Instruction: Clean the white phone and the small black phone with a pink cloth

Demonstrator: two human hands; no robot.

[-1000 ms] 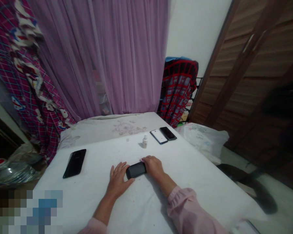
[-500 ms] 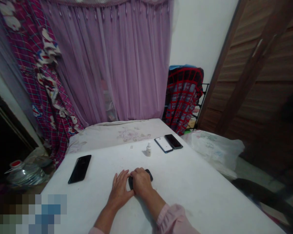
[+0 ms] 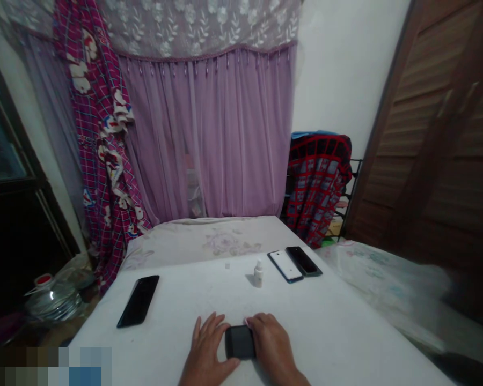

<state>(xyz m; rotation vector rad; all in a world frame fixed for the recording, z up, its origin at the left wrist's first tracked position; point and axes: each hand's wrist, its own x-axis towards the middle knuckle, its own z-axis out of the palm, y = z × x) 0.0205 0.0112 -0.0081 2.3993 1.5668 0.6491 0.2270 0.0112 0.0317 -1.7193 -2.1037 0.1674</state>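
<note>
Dark phone (image 3: 240, 342) flat between left fingers (image 3: 220, 332) and right fingers (image 3: 262, 325).

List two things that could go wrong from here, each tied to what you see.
The dark device lies between the left hand and right hand; uneven pressure might slide it across the white cloth. The small bottle stands upright beyond them, so a stray reach could knock it over.

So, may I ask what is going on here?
A person's left hand grips the left end of a dark device, while the right hand lies against its right end, partly covering it. The device rests on a white cloth. Beyond it, a white bottle stands upright, with a white phone and dark phone side by side to its right. A large black phone lies to the left.
</note>
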